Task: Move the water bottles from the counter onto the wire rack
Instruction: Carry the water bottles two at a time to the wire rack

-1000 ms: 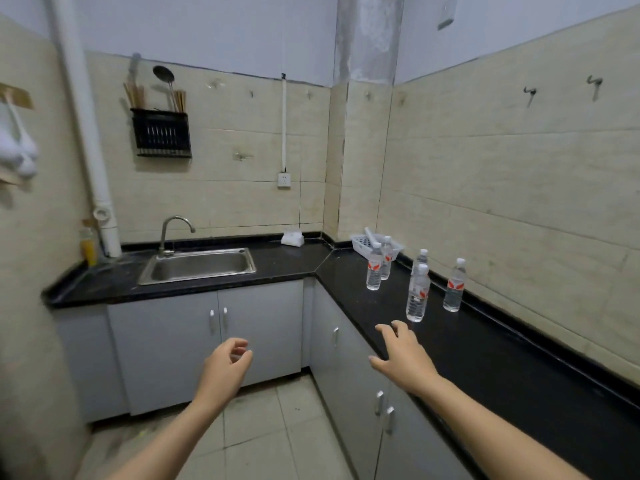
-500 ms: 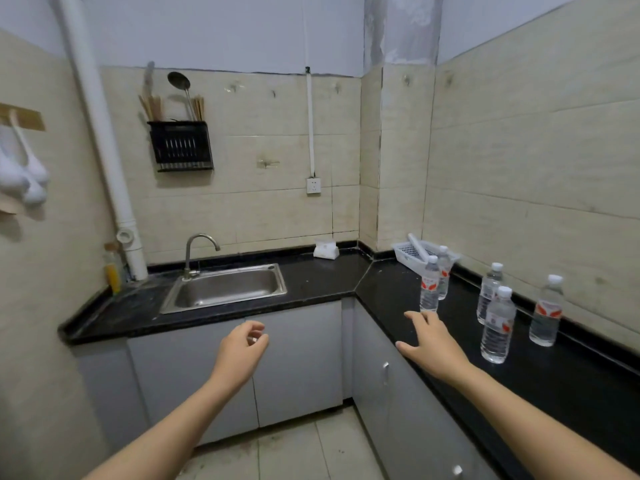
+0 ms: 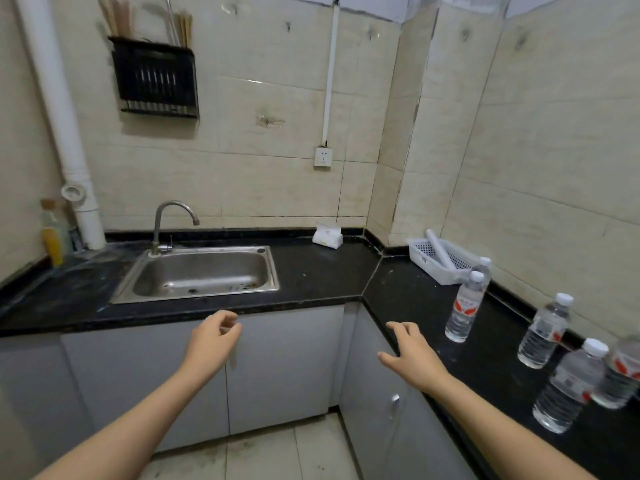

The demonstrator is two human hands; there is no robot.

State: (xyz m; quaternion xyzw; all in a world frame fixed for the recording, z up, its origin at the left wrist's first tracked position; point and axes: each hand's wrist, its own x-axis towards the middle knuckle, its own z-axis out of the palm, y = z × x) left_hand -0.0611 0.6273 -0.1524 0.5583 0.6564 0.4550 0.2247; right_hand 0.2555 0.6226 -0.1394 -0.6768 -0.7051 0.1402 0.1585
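Several clear water bottles with white caps stand on the black counter [image 3: 408, 292] at the right. The nearest to my hand is a bottle [image 3: 464, 308] with a red label; another bottle [image 3: 485, 268] stands right behind it. Further right stand one bottle [image 3: 543, 332], a closer bottle [image 3: 568, 388] and one cut by the frame edge [image 3: 623, 374]. My right hand [image 3: 414, 358] hovers over the counter's front edge, fingers spread, holding nothing, left of the nearest bottle. My left hand [image 3: 214, 341] hangs in front of the cabinets, fingers loosely curled, empty. A black wire rack [image 3: 157, 81] hangs on the wall above the sink.
A steel sink [image 3: 201, 273] with a tap [image 3: 173, 220] sits in the counter at the left. A white plastic basket [image 3: 440, 259] with a white tube stands in the right corner. A tissue pack [image 3: 327, 235] lies by the back wall. A yellow bottle [image 3: 52, 233] stands by the white pipe [image 3: 59, 126].
The view has come closer to the counter and turned left, so the bottles have slid to the right of the frame. Both hands stay raised and empty.
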